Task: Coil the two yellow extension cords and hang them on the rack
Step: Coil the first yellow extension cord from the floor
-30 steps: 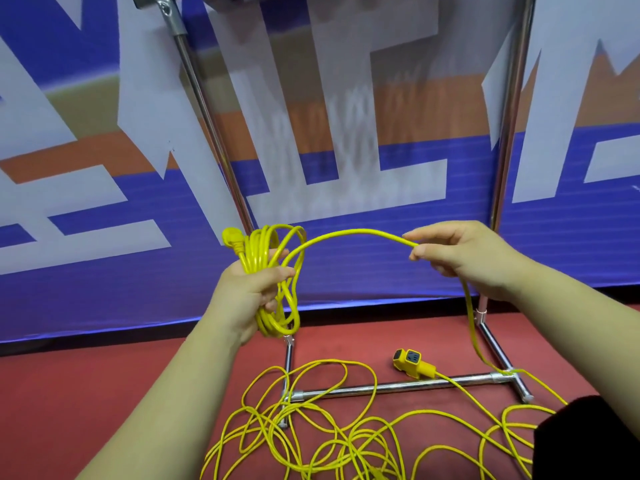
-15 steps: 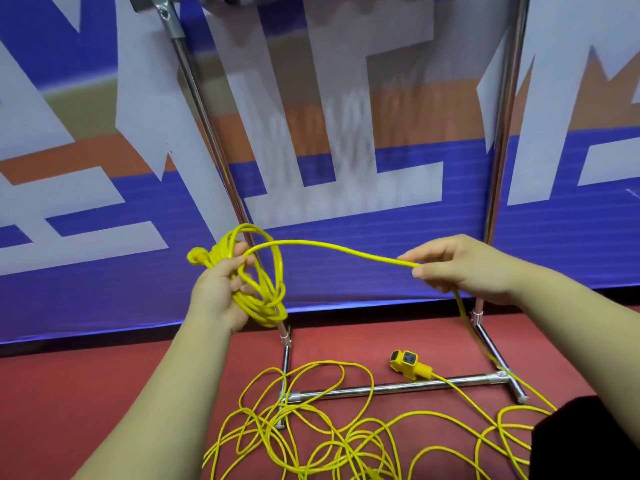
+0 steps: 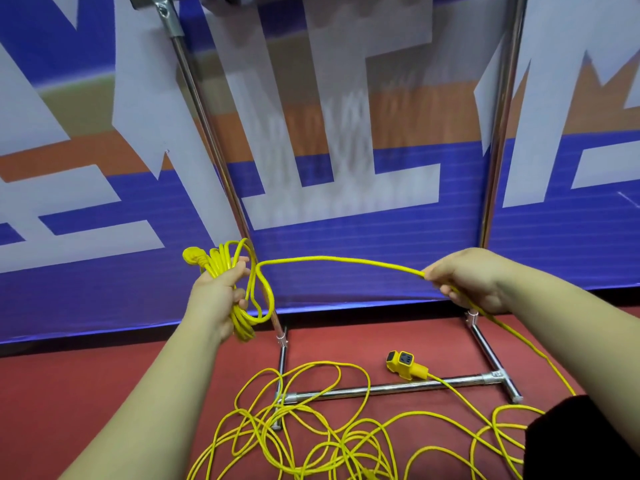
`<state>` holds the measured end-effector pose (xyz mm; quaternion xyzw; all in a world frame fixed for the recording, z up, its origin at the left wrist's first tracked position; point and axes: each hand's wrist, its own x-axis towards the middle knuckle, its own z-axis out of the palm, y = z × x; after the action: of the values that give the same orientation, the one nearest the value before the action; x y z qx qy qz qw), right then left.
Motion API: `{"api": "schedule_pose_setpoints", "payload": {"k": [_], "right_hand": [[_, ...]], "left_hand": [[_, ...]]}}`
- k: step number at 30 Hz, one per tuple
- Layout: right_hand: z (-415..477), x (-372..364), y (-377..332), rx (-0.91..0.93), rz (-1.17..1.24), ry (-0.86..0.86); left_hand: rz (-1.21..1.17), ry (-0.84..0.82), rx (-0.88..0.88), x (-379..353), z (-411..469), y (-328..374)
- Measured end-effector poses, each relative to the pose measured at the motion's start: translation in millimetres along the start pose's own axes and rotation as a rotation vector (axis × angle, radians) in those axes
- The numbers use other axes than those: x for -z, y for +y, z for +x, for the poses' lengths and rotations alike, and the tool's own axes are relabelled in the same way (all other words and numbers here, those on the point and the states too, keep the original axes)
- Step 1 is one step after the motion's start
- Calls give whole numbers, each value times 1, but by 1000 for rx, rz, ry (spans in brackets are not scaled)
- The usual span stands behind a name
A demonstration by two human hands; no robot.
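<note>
My left hand grips a small coil of yellow extension cord, its plug sticking out at the upper left. A stretch of the same cord runs rightward to my right hand, which pinches it and lets it trail down to the floor. Loose yellow cord lies tangled on the red floor below. A yellow socket end rests by the rack's base bar. The metal rack stands in front of me, its two uprights rising past my hands.
A blue, white and orange banner hangs right behind the rack. The rack's left upright leans toward the top left; the right upright stands nearly straight. A dark piece of clothing fills the lower right corner.
My left hand with the coil has shifted left and turned, and my right hand has drawn the cord out to the right, so the span between them is longer and flatter.
</note>
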<state>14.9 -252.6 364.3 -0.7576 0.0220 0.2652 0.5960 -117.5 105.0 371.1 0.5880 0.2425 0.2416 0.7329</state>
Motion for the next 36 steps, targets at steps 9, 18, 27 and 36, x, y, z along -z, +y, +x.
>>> {"api": "schedule_pose_setpoints", "payload": {"k": [9, 18, 27, 36], "right_hand": [[17, -20, 1, -112, 163, 187], [23, -34, -2, -74, 288, 207], [22, -16, -5, 8, 366, 102], [18, -7, -3, -155, 122, 61]], "left_hand": [[-249, -354, 73, -27, -37, 23], [-241, -511, 104, -60, -68, 27], [-149, -374, 138, -59, -64, 19], [-215, -271, 105, -51, -56, 26]]}}
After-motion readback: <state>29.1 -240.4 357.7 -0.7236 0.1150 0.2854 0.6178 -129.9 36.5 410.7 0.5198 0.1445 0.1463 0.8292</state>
